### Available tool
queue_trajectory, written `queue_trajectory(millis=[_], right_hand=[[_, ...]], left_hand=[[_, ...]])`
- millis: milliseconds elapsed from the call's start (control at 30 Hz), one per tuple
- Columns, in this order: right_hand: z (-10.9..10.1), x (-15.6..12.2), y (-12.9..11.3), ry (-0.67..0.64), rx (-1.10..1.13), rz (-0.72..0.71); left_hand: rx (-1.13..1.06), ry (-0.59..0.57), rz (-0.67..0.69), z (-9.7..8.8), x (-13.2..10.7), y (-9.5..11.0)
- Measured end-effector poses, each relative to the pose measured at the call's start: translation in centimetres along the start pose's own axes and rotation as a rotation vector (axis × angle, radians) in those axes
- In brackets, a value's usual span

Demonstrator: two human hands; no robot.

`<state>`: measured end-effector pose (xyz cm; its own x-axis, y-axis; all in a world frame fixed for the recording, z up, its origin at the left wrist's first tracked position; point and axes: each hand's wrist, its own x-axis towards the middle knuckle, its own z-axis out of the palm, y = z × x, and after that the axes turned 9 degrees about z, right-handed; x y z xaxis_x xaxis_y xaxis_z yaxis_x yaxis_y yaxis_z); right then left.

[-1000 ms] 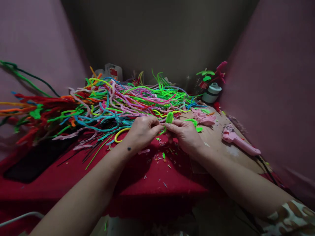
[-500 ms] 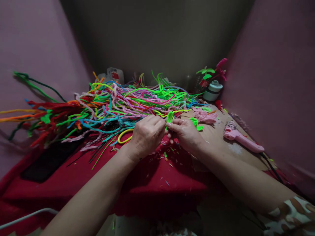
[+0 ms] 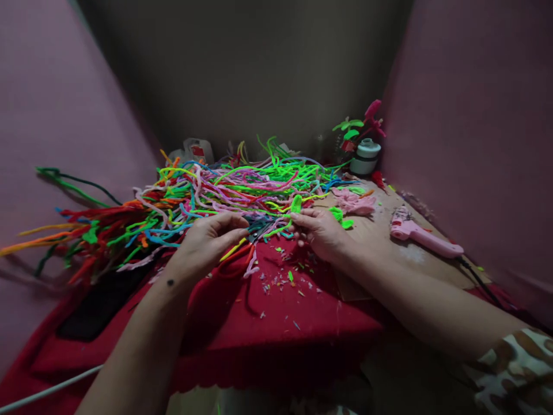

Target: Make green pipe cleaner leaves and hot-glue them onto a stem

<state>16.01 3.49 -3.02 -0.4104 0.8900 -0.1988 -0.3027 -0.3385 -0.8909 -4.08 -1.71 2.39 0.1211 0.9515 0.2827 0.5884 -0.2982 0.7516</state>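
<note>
My right hand [image 3: 322, 230] is closed in a pinch on a folded neon-green pipe cleaner piece [image 3: 296, 204], whose tail runs left over the red cloth [image 3: 302, 323]. My left hand [image 3: 207, 239] lies apart from it to the left. Its fingers and thumb are stretched out and a little apart, just above what look like red-handled scissors [image 3: 242, 251], and I see nothing gripped. Both hands sit at the near edge of a big tangle of coloured pipe cleaners [image 3: 207, 190].
A pink glue gun [image 3: 421, 236] with a black cord lies on brown card at the right. Pink pieces [image 3: 354, 203] and green leaves lie beyond my right hand. A white jar [image 3: 365, 157] with a pipe-cleaner flower stands at the back right. Small cuttings litter the cloth.
My left hand let go of the green piece and moved left toward the scissors. My right hand kept its hold. The view shifted slightly down and to the right.
</note>
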Motion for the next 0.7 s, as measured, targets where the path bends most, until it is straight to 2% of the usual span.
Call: queue_trajectory(millis=[133,233,333,567,700], right_hand=[[0.2,-0.1,0.2,-0.039,0.039,-0.028],[0.3,-0.3,0.3,-0.074,0.035,-0.041],[0.2,-0.3,0.3,-0.095,0.019,-0.031],[0.1,-0.2,0.2,-0.191,0.032,-0.088],[0.2,-0.2,0.2,-0.170,0.009,-0.081]], left_hand=[[0.051,-0.127,0.147,2.2,0.7,0.8],[0.117,-0.156,0.220,3.8,1.6,1.4],[0.061,-0.127,0.183,4.6,2.2,1.5],[-0.340,-0.065,0.030,5.2,2.2,1.2],[-0.385,0.011,0.012,5.3,1.8,1.3]])
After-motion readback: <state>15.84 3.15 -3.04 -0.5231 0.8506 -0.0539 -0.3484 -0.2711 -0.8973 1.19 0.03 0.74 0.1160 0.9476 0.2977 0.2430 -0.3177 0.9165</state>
